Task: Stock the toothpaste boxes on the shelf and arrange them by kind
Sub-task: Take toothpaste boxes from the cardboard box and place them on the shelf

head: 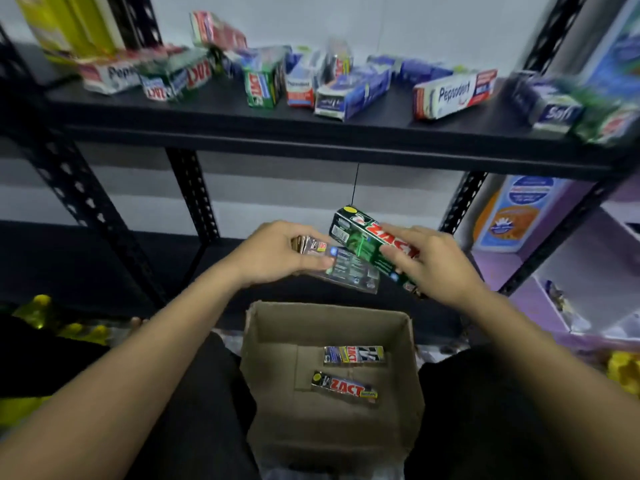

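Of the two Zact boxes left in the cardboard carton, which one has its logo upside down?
The farther Zact box, toward the carton's back wall; its logo reads inverted, whereas the nearer box reads upright.

Green ZACT box (370, 247) and dark ZACT box (341, 270) held above carton; two dark boxes (353, 355) flat inside; mixed brands strewn on black shelf (311, 133).

The shelf (221, 109) is matte black, its uprights punched with a row of pale holes. On it lie white-and-red Pepsodent boxes (453, 95), green Zact boxes (259, 86) with red lettering, and blue-and-white boxes (353, 93). Below the shelf, the right hand (429, 261) holds a dark green box (370, 244) lettered red; the left hand (273, 252) holds a grey-black box (349, 271). The cardboard carton (332, 427) is plain brown, with two black boxes (344, 388) lettered red inside.
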`<state>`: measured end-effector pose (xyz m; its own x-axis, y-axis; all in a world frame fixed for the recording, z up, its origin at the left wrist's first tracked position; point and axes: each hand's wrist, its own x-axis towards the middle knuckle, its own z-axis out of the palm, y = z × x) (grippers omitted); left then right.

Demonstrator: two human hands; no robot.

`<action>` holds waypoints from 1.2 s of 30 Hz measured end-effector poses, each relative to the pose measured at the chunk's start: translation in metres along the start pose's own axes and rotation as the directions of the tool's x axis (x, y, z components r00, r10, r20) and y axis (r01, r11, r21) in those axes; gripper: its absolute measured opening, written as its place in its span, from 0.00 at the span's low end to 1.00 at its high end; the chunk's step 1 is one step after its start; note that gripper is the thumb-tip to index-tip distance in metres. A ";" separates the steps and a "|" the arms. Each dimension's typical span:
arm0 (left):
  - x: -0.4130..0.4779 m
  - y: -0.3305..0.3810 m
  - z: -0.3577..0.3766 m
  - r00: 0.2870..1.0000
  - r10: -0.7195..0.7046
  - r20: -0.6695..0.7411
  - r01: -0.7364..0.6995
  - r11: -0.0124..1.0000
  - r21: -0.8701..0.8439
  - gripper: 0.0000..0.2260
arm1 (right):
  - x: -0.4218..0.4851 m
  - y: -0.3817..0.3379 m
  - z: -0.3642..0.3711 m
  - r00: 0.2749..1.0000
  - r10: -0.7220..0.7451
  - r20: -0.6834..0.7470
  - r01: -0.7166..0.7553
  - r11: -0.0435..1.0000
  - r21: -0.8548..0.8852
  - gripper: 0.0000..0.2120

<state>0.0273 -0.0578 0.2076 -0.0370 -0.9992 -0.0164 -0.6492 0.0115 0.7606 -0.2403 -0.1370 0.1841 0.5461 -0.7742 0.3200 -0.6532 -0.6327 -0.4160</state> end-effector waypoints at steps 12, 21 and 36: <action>-0.013 0.149 -0.088 0.907 0.372 -0.200 -0.359 0.928 0.096 0.17 | 0.033 -0.041 -0.192 0.961 -0.068 -0.269 0.059 0.997 -0.043 0.18; 0.051 0.185 -0.098 0.740 0.398 -0.543 -0.387 0.911 0.141 0.15 | 0.102 0.023 -0.221 0.755 0.441 -0.485 -0.497 0.868 0.017 0.20; 0.157 0.196 -0.051 0.744 0.368 -0.558 -0.127 0.897 0.423 0.18 | 0.142 0.032 -0.191 0.822 0.400 -0.406 -0.465 0.882 -0.073 0.18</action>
<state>-0.0668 -0.2142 0.3871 0.1571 -0.7609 0.6295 -0.8990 0.1536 0.4101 -0.2833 -0.2708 0.3786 -0.0250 -0.8967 0.4420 -0.8683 -0.1996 -0.4541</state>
